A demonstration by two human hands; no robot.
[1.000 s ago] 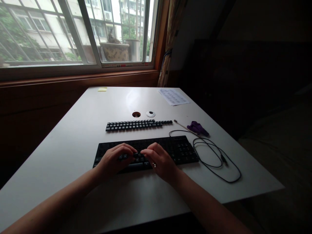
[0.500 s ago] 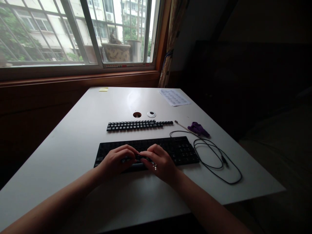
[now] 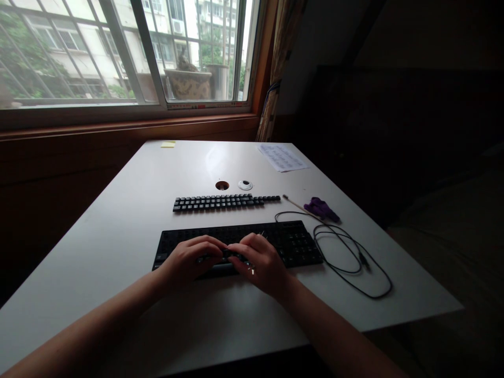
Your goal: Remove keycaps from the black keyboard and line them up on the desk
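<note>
A black keyboard (image 3: 291, 247) lies on the desk in front of me, many of its key places on the left and middle bare. My left hand (image 3: 192, 257) arches over its lower middle, fingers and thumb closed on a dark keycap (image 3: 227, 253) at the front rows. My right hand (image 3: 262, 262) meets it there, fingertips nearly touching the left ones. A small metal tool (image 3: 252, 271) is tucked in the right hand; one shiny end shows under the palm and a thin part above the knuckles. Most of its shape is hidden.
Removed keycaps (image 3: 212, 202) stand in rows behind the keyboard. To the right lie a coiled cable (image 3: 378, 296), a thin brush (image 3: 295, 204) and a purple cloth (image 3: 322, 209). Farther back are a cable hole (image 3: 222, 186), its round cover (image 3: 245, 185), printed paper (image 3: 281, 157) and yellow notes (image 3: 168, 144).
Both hands stay over the same spot with only slight finger movement. The thin part of the metal tool shows a little more above the right hand.
</note>
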